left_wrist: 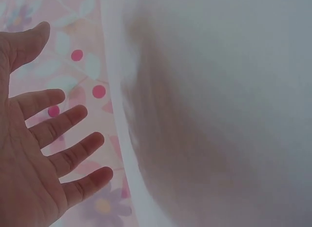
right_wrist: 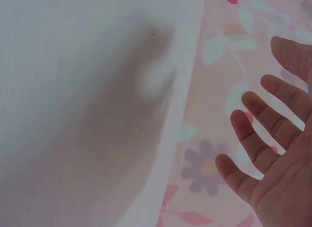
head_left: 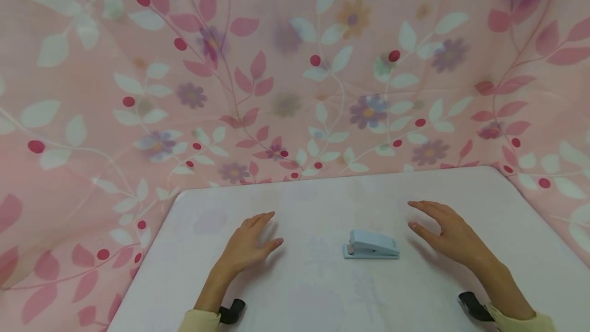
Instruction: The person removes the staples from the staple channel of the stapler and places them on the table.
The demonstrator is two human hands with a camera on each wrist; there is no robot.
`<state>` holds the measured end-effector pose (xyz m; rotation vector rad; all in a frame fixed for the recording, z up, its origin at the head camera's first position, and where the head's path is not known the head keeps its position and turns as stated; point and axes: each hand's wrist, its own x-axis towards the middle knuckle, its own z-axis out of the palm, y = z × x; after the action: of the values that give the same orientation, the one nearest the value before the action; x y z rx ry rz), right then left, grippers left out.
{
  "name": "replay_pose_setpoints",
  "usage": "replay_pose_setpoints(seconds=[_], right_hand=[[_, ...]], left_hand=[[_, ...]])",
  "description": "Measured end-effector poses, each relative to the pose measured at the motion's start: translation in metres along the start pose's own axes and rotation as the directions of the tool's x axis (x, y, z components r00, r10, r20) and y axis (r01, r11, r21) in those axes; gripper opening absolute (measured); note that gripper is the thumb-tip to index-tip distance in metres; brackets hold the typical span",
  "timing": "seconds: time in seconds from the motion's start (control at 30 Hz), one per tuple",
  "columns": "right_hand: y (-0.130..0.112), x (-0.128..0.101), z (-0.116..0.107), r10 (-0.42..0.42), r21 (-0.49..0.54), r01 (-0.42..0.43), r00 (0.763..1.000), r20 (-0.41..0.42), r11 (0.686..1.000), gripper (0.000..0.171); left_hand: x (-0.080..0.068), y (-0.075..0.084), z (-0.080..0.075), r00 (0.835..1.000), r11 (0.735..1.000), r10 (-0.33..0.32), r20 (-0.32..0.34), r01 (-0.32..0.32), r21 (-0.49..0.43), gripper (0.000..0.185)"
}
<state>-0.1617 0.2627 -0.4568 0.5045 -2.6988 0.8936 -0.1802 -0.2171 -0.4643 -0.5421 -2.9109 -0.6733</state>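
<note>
A light blue stapler [head_left: 372, 246] lies on the white table between the two hands, nearer the right one. To its left, my left hand [head_left: 251, 245] hovers over the tabletop with relaxed fingers and holds nothing. On the other side, my right hand [head_left: 449, 234] is held above the table, thumb apart from the fingers, not touching the stapler. Spread fingers and a bare palm show in the left wrist view, where the left hand [left_wrist: 34, 154] appears. The right wrist view likewise shows the right hand [right_wrist: 278, 154] with nothing in it. The stapler is outside both wrist views.
The white table [head_left: 313, 204] has rounded far corners. A pink floral cloth [head_left: 286, 76] hangs behind it and along its sides. Black straps or mounts are on both wrists, the left one [head_left: 232, 311] and the right one [head_left: 475, 306], beside pale yellow sleeves.
</note>
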Motion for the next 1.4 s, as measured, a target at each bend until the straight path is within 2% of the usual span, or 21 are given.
replay_pose_setpoints(seconds=[0.27,0.5,0.67,0.87,1.4], right_hand=[[-0.006,0.003,0.002,-0.020,0.035,0.020,1.000,0.004,0.999,0.052],[-0.010,0.005,0.009,-0.032,0.022,0.031,0.999,0.020,0.999,0.047],[-0.014,0.008,0.012,-0.067,-0.012,0.066,0.998,-0.001,0.998,0.047],[-0.017,0.009,0.014,-0.050,-0.025,0.050,0.999,0.008,0.998,0.046],[-0.031,0.015,0.019,-0.102,0.022,0.103,0.995,-0.006,0.994,0.041]], left_hand=[[0.005,0.009,0.005,1.000,0.997,-0.006,0.025,0.007,-0.077,0.074],[0.009,0.015,0.011,0.999,0.991,0.036,0.027,-0.032,-0.133,0.070],[0.009,0.017,0.015,0.999,0.989,0.045,0.020,-0.042,-0.144,0.067],[0.011,0.023,0.019,0.996,0.984,0.090,-0.001,-0.089,-0.152,0.062],[0.023,0.043,0.023,0.982,0.967,0.182,0.045,-0.171,-0.190,0.058]])
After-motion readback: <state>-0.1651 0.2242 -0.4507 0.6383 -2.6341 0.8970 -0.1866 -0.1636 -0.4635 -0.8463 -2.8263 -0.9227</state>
